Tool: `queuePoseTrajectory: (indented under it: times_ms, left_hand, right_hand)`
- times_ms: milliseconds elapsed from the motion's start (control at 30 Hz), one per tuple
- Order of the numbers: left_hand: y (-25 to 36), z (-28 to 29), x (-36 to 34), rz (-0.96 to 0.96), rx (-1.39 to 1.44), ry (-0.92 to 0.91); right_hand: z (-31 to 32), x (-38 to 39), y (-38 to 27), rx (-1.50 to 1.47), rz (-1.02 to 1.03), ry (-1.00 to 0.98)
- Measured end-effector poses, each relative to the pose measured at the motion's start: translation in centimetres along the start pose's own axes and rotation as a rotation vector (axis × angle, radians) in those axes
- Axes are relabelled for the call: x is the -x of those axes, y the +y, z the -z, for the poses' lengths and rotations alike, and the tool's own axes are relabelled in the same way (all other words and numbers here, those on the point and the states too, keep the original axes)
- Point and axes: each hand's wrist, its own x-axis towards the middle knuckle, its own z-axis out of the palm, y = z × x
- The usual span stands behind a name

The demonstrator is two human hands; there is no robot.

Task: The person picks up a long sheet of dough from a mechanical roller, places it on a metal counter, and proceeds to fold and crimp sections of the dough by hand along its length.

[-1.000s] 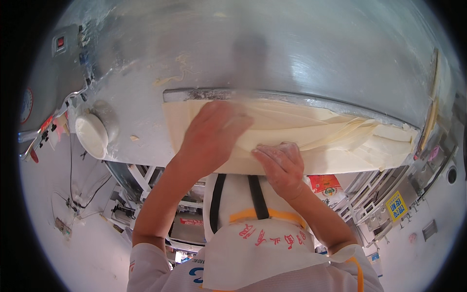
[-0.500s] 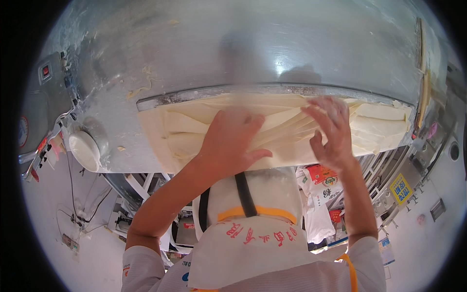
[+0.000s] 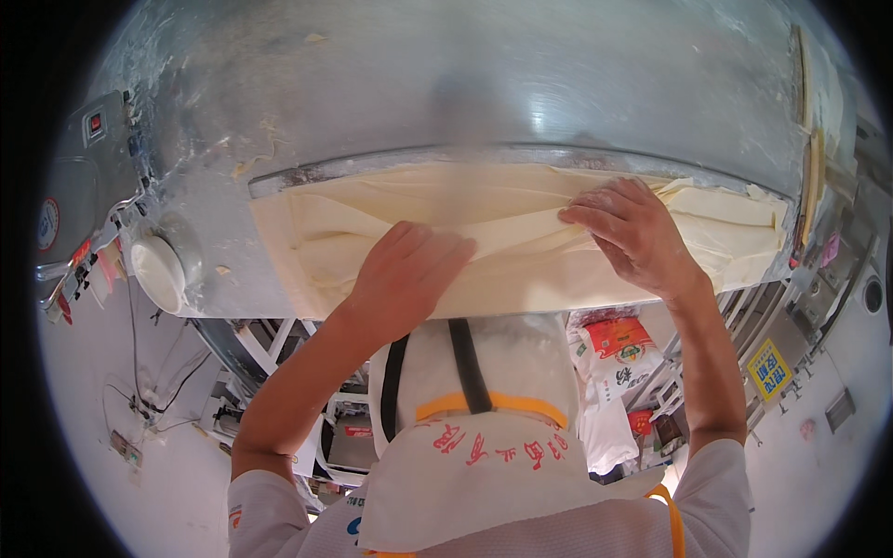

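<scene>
Half a second ago, the right hand was up with its fingers spread apart. Now it has come down, and its thumb and fingers are close together, pinching a fold of the dough. The left hand had its thumb sticking out. Now its fingers are bent and close together on the dough. I can't see its thumb, so I can't tell if it is pinching too. Between the hands the fold looks long and smooth. I think this means the dough is now being worked from both ends of that fold.

The dough lies on the near edge of the table, under both hands. The fold is just past 2 o'clock from the left hand and at 9 o'clock from the right. A long metal bar is at 12 o'clock from both hands. A white bowl is at 9 o'clock from the left hand, well apart.
</scene>
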Motion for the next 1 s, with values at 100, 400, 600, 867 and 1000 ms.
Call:
queuePoseTrajectory:
  times_ms: [100, 400, 600, 867, 1000]
  left_hand:
    - [0.8, 0.3, 0.9, -0.062, -0.033, 0.021]
    - [4.5, 1.3, 0.4, 0.048, 0.017, -0.164]
    - [5.9, -6.3, -7.4, 0.275, 0.374, -0.099]
    - [9.2, -10.0, -6.1, 0.378, 0.282, -0.207]
    - [9.2, -10.9, -5.3, 0.156, 0.088, -0.073]
  right_hand:
    - [-0.6, 2.2, -0.9, 0.146, 0.0, 0.13]
    - [-4.5, 8.1, -6.9, 0.131, -0.123, 0.237]
    - [-5.6, 9.1, -7.0, 0.105, -0.118, 0.295]
    - [-3.8, 9.5, -5.4, -0.084, -0.192, 0.261]
    - [-2.6, 5.8, -1.0, -0.246, -0.389, 0.381]
